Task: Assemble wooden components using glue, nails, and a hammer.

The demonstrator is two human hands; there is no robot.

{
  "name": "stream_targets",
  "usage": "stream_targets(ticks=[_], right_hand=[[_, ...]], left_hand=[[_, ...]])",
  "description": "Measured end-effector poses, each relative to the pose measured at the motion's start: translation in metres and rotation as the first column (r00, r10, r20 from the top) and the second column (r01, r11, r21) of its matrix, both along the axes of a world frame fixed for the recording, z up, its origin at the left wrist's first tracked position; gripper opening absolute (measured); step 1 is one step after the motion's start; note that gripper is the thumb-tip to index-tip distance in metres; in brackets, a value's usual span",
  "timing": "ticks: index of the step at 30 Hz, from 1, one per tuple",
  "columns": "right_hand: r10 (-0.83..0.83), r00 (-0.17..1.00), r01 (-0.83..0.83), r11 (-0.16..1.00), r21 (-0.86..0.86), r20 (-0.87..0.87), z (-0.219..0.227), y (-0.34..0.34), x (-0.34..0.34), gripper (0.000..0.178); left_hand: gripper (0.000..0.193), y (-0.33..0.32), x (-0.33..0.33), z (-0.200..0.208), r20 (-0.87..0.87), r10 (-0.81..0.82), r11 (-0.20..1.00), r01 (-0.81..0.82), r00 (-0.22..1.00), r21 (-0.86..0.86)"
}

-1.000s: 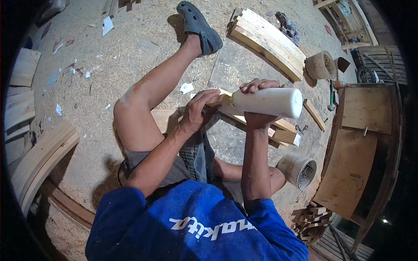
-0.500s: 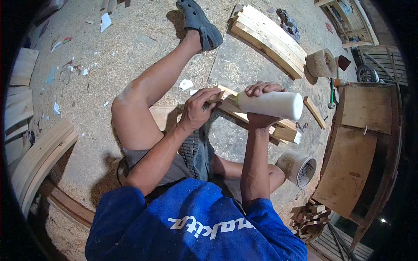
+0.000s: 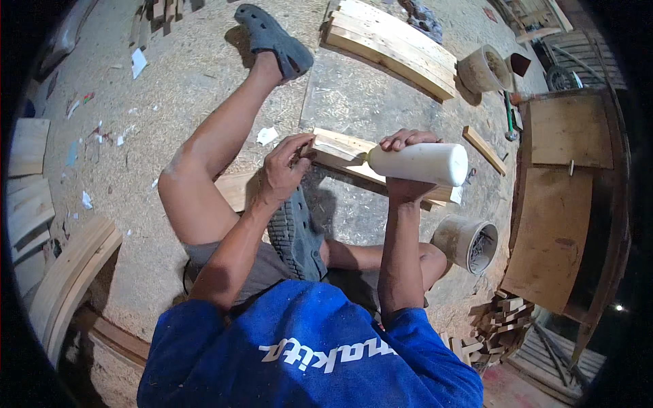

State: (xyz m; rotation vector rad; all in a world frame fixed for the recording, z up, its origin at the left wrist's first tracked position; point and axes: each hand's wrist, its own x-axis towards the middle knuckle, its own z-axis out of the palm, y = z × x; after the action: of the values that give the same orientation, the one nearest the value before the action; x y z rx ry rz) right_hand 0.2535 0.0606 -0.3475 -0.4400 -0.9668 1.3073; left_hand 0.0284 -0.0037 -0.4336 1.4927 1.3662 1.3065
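Your right hand is clamped on the white cylindrical plastic bottle, likely squeezable and best held mid-body, above the grey floor slab inside its left edge, while your left hand pinches the stiff-looking pale wooden strip by its left end.

Grey floor, scattered white scraps

Your white, cylindrical bottle lies nearly level in your right hand, base to the right, nozzle leftward against or just beside the pale wooden piece, whose left end meets your left hand.
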Motion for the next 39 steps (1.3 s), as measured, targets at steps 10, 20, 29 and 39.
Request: stream_targets(ticks=[10,20,29,39], right_hand=[[-0.309,0.947,0.313,0.949,0.039,-0.082,0.037,-0.02,0.164,0.047],[-0.355,0.935,0.354,0.923,0.151,-0.02,0.006,-0.034,0.25,0.058],[-0.377,0.922,0.385,0.917,0.104,-0.093,0.0,-0.042,0.262,0.052],[-0.721,0.692,0.625,0.574,-0.53,0.035,0.029,-0.019,0.343,0.047]], left_hand=[[0.046,0.003,0.008,-0.018,-0.043,0.041,0.999,-0.043,0.998,-0.03],[0.05,-0.002,0.009,-0.03,-0.11,0.076,0.994,-0.084,0.991,-0.075],[0.047,-0.003,0.005,-0.041,-0.137,0.094,0.987,-0.11,0.986,-0.117],[0.021,-0.037,0.03,0.014,-0.188,0.141,0.966,-0.093,0.972,0.243]])
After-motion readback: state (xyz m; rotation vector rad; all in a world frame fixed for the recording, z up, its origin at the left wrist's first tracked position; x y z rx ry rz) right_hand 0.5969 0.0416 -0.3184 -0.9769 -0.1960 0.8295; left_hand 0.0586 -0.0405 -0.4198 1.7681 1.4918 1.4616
